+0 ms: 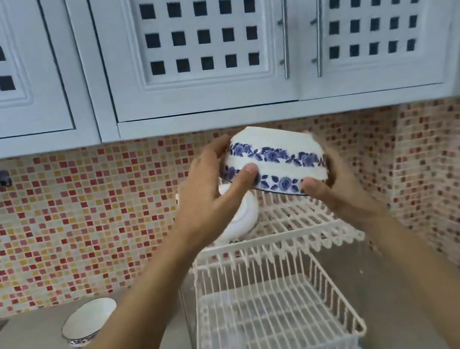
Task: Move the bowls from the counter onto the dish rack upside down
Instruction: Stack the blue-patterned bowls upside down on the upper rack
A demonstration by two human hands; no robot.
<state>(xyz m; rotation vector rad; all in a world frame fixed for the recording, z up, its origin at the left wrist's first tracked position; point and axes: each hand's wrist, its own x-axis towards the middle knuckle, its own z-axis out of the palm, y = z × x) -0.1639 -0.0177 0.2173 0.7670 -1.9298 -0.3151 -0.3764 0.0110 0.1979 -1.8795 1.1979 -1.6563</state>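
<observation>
Both hands, the left hand (213, 189) and right hand (326, 188), clasped the inverted blue-flowered bowl (276, 163) above the dish rack (280, 242), where tilted lowering risked knocking the white dish (242, 218) below.

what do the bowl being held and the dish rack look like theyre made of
Bowl: looks like glazed ceramic or porcelain, with a smooth white surface and printed blue flower bands; enamelled metal can't be ruled out. Both hands hold it upside down.
Dish rack: looks like wire with a cream or white coating, going by its thin parallel rods with rounded edges and matte finish.

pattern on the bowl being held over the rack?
The held bowl is white with two bands of blue flowers; head view.
</observation>
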